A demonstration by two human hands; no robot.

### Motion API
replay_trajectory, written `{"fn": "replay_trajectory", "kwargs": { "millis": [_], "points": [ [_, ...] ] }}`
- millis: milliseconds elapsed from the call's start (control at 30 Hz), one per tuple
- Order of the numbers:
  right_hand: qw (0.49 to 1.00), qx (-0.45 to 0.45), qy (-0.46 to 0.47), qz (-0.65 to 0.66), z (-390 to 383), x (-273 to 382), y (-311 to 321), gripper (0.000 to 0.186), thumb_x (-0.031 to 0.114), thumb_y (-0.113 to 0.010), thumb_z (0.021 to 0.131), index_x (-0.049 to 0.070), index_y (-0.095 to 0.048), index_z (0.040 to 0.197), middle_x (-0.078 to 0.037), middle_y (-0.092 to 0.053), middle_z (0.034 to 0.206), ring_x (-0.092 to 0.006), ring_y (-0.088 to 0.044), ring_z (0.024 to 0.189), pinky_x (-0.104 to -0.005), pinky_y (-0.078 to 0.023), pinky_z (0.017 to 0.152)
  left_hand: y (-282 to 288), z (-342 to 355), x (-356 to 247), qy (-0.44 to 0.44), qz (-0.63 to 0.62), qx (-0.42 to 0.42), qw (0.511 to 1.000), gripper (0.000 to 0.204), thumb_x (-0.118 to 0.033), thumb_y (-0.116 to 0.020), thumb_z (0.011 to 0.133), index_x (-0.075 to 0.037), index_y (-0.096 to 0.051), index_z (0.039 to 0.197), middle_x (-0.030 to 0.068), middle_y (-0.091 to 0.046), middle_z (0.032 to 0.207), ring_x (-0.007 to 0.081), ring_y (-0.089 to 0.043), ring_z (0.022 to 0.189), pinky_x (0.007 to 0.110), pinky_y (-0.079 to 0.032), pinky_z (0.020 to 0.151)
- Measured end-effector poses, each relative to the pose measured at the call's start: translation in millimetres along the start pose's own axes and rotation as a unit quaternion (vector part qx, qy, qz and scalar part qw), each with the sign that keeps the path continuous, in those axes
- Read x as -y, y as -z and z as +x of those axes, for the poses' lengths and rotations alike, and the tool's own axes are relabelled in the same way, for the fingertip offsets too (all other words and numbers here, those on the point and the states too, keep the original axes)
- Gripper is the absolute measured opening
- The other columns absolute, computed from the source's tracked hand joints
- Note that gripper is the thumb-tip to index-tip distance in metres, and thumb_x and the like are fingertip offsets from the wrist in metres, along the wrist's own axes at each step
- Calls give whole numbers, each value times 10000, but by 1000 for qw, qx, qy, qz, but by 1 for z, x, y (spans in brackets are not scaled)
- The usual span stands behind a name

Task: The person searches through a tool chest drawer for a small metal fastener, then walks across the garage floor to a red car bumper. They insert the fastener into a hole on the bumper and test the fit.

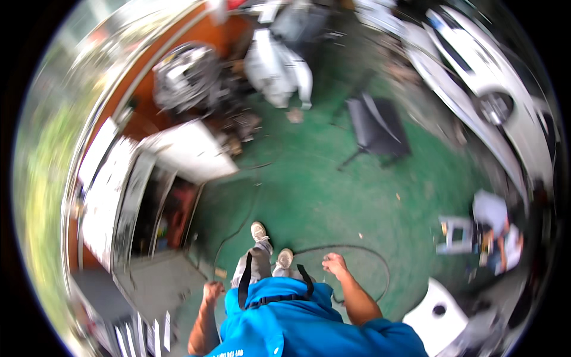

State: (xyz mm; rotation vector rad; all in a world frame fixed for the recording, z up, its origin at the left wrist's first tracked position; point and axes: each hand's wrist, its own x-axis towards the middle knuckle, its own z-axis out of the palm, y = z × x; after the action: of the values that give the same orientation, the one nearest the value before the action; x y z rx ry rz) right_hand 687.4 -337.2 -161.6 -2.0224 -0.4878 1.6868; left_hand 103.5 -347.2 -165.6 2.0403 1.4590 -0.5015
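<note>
My left hand (213, 291) hangs beside my blue apron (273, 288), its fingers curled in, and no object shows in it. Out to the right of my waist, my right hand (334, 265) is also loosely closed with nothing visible between the fingers. Both hands touch nothing that I can see. The apron's black strap (245, 279) and buckle cross my front. Below, my shoes (285, 257) stand on the green floor (285, 196), one ahead of the other. Nearest my left hand is an open metal cabinet (160, 279). A dark hose (380, 262) curves on the floor near my right hand.
The cabinet's white door (193, 149) swings out at left. A black chair (380, 128) stands ahead. A white car (499, 89) fills the far right, with another person (505, 244) crouching by a small grey stool (457, 235). A white panel (437, 318) lies at lower right.
</note>
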Motion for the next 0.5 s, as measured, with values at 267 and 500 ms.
{"fn": "replay_trajectory", "kwargs": {
  "millis": [267, 500],
  "points": [
    [967, -205, 17, -152, -15, -57, 124, 203, 226, -698, 768, 75, -705, 904, -85, -715, 854, -235, -719, 755, -369, -569, 684, 59, 141, -57, 167, -585, 141, 781, 187, -229, -639, 842, -72, -635, 739, 67, -560, 642, 191, -529, 527, 336, -429, 465],
    [955, -289, -27, -53, -43, -180, 169, 189, 240, -747, 731, 228, -738, 919, 13, -721, 905, -212, -700, 832, -358, -576, 656, 218, 307, -230, -35, -527, 123, 840, 219, -302, -686, 896, -116, -676, 1012, 13, -569, 678, 136, -557, 591, 343, -478, 564]
  ]
}}
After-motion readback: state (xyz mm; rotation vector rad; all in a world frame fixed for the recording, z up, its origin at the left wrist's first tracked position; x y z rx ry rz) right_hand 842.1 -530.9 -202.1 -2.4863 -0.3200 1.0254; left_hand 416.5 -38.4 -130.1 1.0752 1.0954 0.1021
